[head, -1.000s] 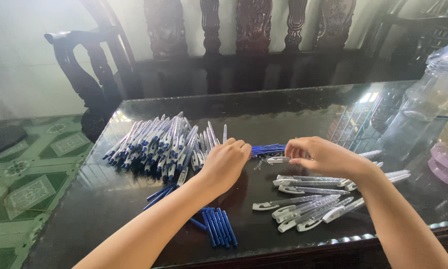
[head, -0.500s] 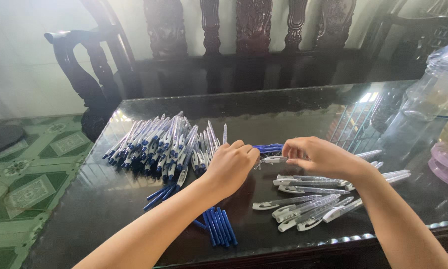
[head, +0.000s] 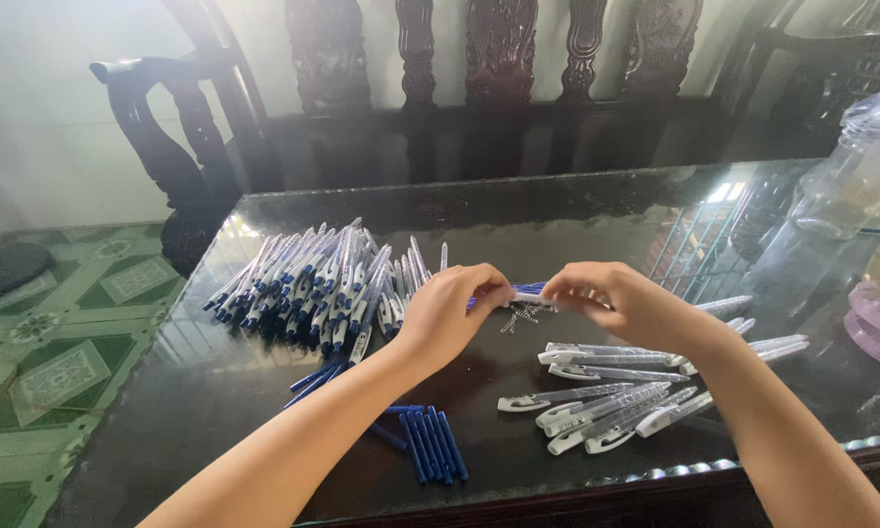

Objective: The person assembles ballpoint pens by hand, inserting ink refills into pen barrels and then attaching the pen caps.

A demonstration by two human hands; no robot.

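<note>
- The left hand (head: 450,315) and the right hand (head: 611,298) meet above the middle of the dark glossy worktop (head: 577,220); both have the fingers pinched together on one pen (head: 526,294), a thin piece with a blue part and a pale part, held level between them.
- Just under the pen, small metal springs (head: 520,316) lie on the worktop; they are too small to count.
- To the left of the left hand lies a big heap of assembled pens (head: 313,279), white and blue, touching each other.
- Near the left forearm, a row of blue refills (head: 432,445) lies side by side at the front edge.
- Under the right forearm, clear pen barrels (head: 606,396) with white clips lie spread out.
- At the right edge stands a clear plastic jar (head: 865,171); behind the worktop is a dark carved wooden bench (head: 499,68).
</note>
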